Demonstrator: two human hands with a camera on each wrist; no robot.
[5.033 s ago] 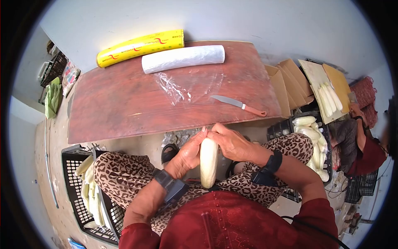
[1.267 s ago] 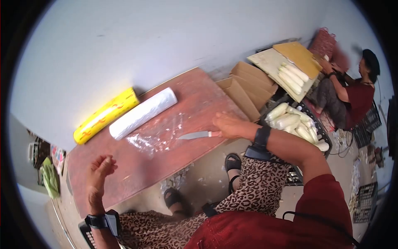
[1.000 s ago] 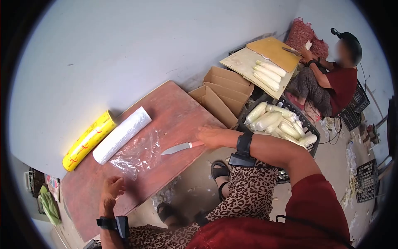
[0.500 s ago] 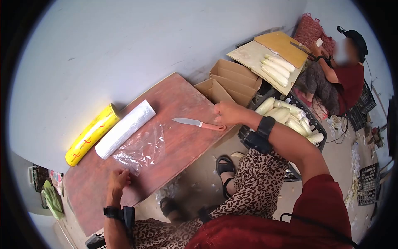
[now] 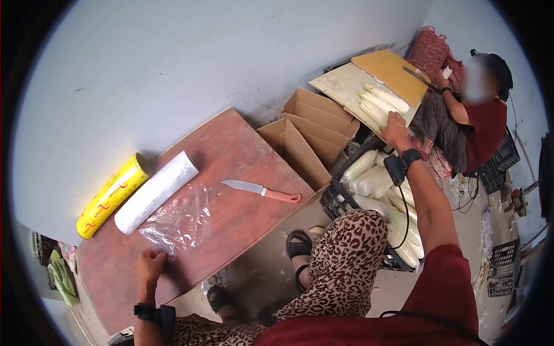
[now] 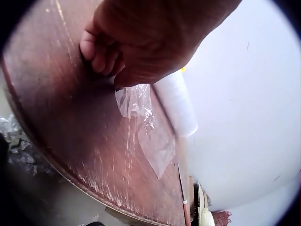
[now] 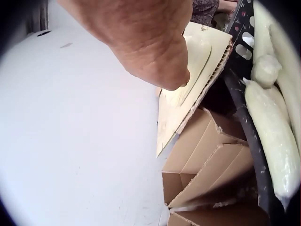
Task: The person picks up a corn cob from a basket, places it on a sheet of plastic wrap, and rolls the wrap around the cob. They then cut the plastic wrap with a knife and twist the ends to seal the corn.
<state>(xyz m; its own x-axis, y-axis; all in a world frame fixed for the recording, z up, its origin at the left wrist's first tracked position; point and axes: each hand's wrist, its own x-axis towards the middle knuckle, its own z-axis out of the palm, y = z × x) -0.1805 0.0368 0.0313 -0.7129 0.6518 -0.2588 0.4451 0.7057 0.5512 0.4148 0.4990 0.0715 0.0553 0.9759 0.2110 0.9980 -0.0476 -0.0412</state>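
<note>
In the head view my right hand (image 5: 397, 131) reaches over the black crate to several long pale vegetables (image 5: 374, 112) on a cardboard sheet (image 5: 334, 86). Its fingertips are right at the nearest one's end; in the right wrist view the back of the hand hides the fingers, so I cannot tell whether they grip it. My left hand (image 5: 151, 265) rests on the red-brown table (image 5: 254, 164), fingers loosely curled, beside a crumpled piece of clear film (image 5: 179, 225). In the left wrist view the thumb overlaps the edge of that film (image 6: 134, 101).
A knife (image 5: 262, 190) with an orange handle lies near the table's right end. A white film roll (image 5: 156, 193) and a yellow roll (image 5: 112, 196) lie at the back. An open cardboard box (image 5: 311, 138) and a black crate (image 5: 334, 199) of wrapped vegetables stand right; another person (image 5: 479, 127) sits beyond.
Five seconds ago both hands held one pale vegetable over the lap. Since then they have parted, the left onto the table; the right has just moved from beside the knife to the cardboard sheet.
</note>
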